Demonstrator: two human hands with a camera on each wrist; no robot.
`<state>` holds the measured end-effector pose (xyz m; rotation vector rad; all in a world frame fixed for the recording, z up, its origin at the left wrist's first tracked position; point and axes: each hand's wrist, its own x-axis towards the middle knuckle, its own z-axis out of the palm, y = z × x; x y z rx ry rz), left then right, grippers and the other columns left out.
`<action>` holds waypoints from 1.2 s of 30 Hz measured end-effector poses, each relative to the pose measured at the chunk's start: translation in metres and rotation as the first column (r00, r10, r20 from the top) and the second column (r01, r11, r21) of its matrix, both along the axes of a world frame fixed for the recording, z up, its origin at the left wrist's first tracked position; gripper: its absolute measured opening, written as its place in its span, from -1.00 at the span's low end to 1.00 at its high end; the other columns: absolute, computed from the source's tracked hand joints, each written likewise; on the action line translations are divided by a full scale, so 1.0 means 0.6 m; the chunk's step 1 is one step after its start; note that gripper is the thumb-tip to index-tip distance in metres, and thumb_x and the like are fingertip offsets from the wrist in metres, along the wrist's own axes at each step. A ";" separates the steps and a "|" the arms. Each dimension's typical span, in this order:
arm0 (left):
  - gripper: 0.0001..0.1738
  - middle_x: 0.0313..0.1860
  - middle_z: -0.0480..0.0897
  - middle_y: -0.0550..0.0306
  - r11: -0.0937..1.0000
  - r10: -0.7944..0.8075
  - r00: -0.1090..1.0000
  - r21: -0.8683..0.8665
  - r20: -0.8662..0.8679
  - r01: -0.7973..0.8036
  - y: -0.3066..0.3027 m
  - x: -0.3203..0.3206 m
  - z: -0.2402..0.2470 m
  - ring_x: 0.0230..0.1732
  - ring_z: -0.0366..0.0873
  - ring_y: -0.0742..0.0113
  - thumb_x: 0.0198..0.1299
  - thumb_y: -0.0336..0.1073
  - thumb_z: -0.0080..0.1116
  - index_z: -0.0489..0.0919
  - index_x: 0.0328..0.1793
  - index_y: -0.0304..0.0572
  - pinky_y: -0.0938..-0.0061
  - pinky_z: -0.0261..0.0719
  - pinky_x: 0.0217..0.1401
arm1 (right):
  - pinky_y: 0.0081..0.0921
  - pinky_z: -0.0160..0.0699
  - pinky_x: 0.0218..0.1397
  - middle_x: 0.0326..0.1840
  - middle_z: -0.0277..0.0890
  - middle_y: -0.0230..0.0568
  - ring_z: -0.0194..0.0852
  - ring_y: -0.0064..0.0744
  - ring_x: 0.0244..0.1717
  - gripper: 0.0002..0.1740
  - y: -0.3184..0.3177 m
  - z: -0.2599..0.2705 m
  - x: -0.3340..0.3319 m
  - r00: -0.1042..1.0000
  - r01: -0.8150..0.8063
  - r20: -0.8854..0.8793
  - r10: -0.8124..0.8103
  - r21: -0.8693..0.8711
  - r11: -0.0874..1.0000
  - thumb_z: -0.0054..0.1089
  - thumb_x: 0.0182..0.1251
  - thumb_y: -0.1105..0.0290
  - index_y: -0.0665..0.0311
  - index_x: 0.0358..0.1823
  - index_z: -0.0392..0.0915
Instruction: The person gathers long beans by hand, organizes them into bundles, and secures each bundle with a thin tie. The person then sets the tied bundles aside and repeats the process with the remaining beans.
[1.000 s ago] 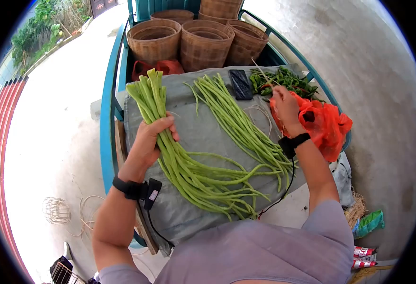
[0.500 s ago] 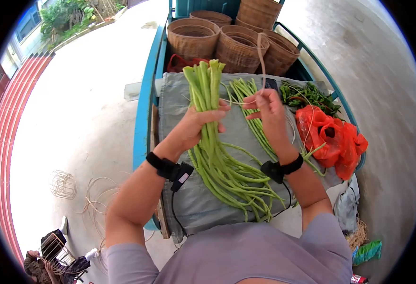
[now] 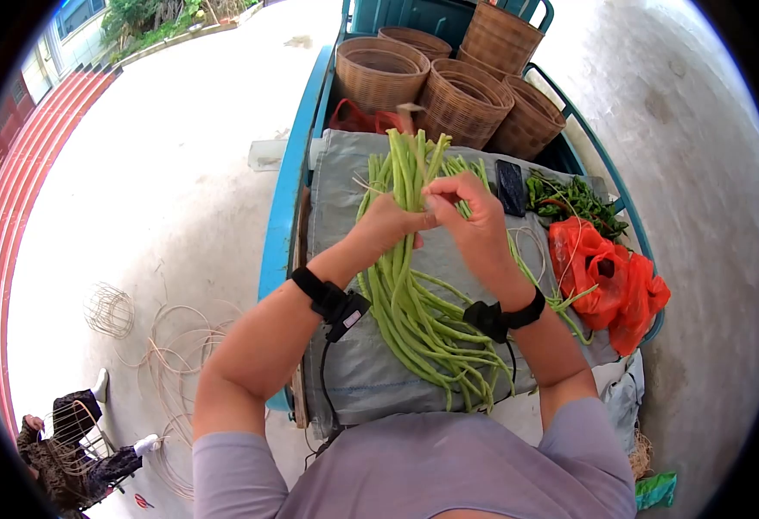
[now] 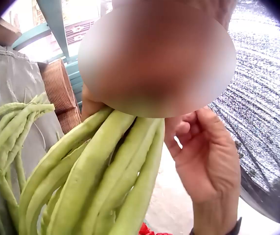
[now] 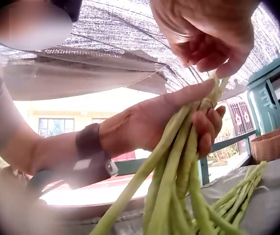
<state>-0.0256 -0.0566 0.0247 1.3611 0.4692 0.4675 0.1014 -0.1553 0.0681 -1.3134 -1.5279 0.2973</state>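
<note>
My left hand (image 3: pixel 388 223) grips a bundle of long green beans (image 3: pixel 405 298) near its upper ends, the thumb lying across the stems. Below the fist the beans fan out and droop over a grey cloth (image 3: pixel 353 381). Right against the left thumb, my right hand (image 3: pixel 475 227) pinches a thin tan strip at the bundle; the strip's loose end (image 3: pixel 408 117) shows blurred above the bean tops. In the right wrist view, the right fingertips (image 5: pixel 223 68) are close over the left thumb. A second bunch of long beans (image 5: pixel 243 200) lies behind on the cloth.
Woven baskets (image 3: pixel 466 95) stand stacked at the cart's far end. On the right lie a dark phone-like slab (image 3: pixel 510 188), green peppers (image 3: pixel 574 203) and a red plastic bag (image 3: pixel 609 277). A blue rail (image 3: pixel 289 199) edges the left. Someone seated (image 3: pixel 73 450) holds a wire-like frame at lower left.
My right hand has come leftward from beside the red bag to the bundle, bringing the strip with it. The left hand keeps its grip on the beans. The head view has shifted.
</note>
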 end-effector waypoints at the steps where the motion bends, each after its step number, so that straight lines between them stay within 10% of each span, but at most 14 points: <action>1: -0.82 -0.39 0.58 0.24 0.999 -0.007 1.000 0.051 0.003 0.007 0.000 0.003 -0.003 -0.46 0.56 0.51 0.24 -0.28 0.21 0.55 -0.13 -0.22 0.58 0.49 -0.50 | -0.56 0.45 -0.18 -0.24 0.45 -0.34 0.47 -0.54 -0.26 -0.88 0.005 0.012 -0.002 0.974 0.030 0.224 -0.038 0.043 0.999 0.23 0.25 0.49 0.26 -0.18 0.58; 3: -0.78 -0.41 0.56 0.24 0.989 -0.048 0.998 0.140 0.043 0.041 -0.001 0.006 -0.003 -0.46 0.55 0.51 0.31 -0.20 0.13 0.52 -0.16 -0.22 0.58 0.47 -0.50 | -0.56 0.43 -0.18 -0.18 0.47 -0.36 0.44 -0.57 -0.26 -0.88 0.021 0.032 -0.012 0.774 0.056 0.619 -0.135 0.145 0.988 0.24 0.24 0.47 0.27 -0.20 0.59; 6: -0.61 -0.43 0.52 0.23 0.982 -0.114 0.989 0.164 0.096 0.097 -0.007 0.002 0.001 -0.47 0.53 0.49 0.40 0.00 -0.03 0.49 -0.17 -0.22 0.56 0.48 -0.45 | -0.50 0.43 -0.22 -0.18 0.48 -0.28 0.44 -0.42 -0.31 -0.80 0.040 0.054 -0.027 0.694 -0.016 0.685 -0.223 0.324 0.946 0.29 0.16 0.46 0.25 -0.16 0.59; 9: -0.42 -0.44 0.49 0.23 0.994 -0.104 0.992 0.029 0.075 0.102 -0.014 -0.014 0.015 -0.49 0.49 0.47 0.43 0.20 -0.25 0.48 -0.15 -0.21 0.53 0.49 -0.38 | -0.54 0.41 -0.22 -0.14 0.49 -0.31 0.42 -0.48 -0.29 -0.83 0.038 0.074 -0.013 0.940 0.156 0.196 -0.278 0.477 0.865 0.22 0.29 0.38 0.21 -0.12 0.57; 12: -0.30 -0.45 0.46 0.23 0.987 -0.160 0.983 0.017 0.093 0.159 -0.021 -0.023 0.031 -0.50 0.46 0.45 0.42 0.30 -0.42 0.47 -0.14 -0.21 0.52 0.48 -0.35 | -0.64 0.46 -0.12 -0.05 0.50 -0.40 0.43 -0.65 -0.19 -0.76 0.030 0.035 0.065 0.902 0.316 -0.359 -0.241 0.168 0.934 -0.01 0.50 0.21 0.18 0.00 0.48; 15: -0.25 -0.45 0.46 0.23 0.965 -0.258 0.962 0.067 0.083 0.253 -0.027 -0.025 0.038 -0.51 0.46 0.45 0.41 0.33 -0.50 0.47 -0.14 -0.22 0.53 0.47 -0.34 | -0.66 0.48 0.01 0.02 0.50 -0.38 0.49 -0.63 -0.06 -0.72 0.063 -0.020 0.100 0.745 -0.162 -0.667 -0.014 -0.202 0.966 0.03 0.48 0.24 0.18 0.09 0.46; 23: -0.18 -0.48 0.49 0.21 0.889 -0.446 0.891 0.158 0.085 0.430 -0.023 -0.033 0.036 -0.56 0.46 0.45 0.36 0.40 -0.58 0.46 -0.16 -0.20 0.52 0.49 -0.37 | -0.48 0.39 0.20 0.35 0.33 -0.22 0.36 -0.43 0.19 -0.52 0.116 -0.011 0.082 0.851 -0.520 -0.173 0.496 -0.138 0.843 0.15 0.36 0.37 0.19 0.30 0.37; 25: -0.16 -0.50 0.49 0.22 0.894 -0.430 0.898 0.184 0.091 0.410 -0.022 -0.033 0.035 -0.56 0.46 0.45 0.35 0.42 -0.60 0.46 -0.16 -0.20 0.53 0.48 -0.38 | -0.38 0.37 0.22 0.35 0.33 -0.20 0.35 -0.32 0.19 -0.61 0.134 -0.019 0.088 0.890 -0.370 0.283 0.358 -0.013 0.929 0.20 0.30 0.39 0.16 0.17 0.52; 26: -0.15 -0.50 0.49 0.22 0.896 -0.423 0.901 0.195 0.094 0.400 -0.022 -0.033 0.033 -0.56 0.47 0.45 0.35 0.43 -0.61 0.47 -0.15 -0.20 0.53 0.48 -0.39 | -0.35 0.37 0.21 0.32 0.36 -0.20 0.37 -0.27 0.18 -0.66 0.139 -0.037 0.105 0.932 -0.360 -0.086 0.351 -0.137 0.923 0.22 0.27 0.40 0.15 0.09 0.57; 29: -0.13 -0.49 0.49 0.20 0.943 -0.324 0.938 0.121 0.119 0.310 -0.021 -0.031 0.032 -0.56 0.48 0.43 0.33 0.44 -0.64 0.47 -0.15 -0.20 0.52 0.48 -0.39 | -0.29 0.43 0.07 0.03 0.51 -0.17 0.43 -0.13 0.05 -0.73 0.087 0.003 0.083 0.756 -0.087 0.652 -0.049 0.174 0.981 0.27 0.15 0.42 0.16 -0.08 0.64; 36: -0.16 -0.41 0.51 0.16 0.991 -0.111 0.979 -0.054 0.173 0.122 -0.011 -0.010 0.013 -0.51 0.52 0.43 0.37 0.39 -0.62 0.46 0.00 -0.24 0.54 0.48 -0.42 | -0.42 0.43 -0.26 -0.35 0.49 -0.18 0.48 -0.26 -0.35 -0.73 0.031 -0.006 0.065 0.944 0.041 0.326 -0.050 0.034 0.999 0.24 0.18 0.54 0.27 -0.06 0.57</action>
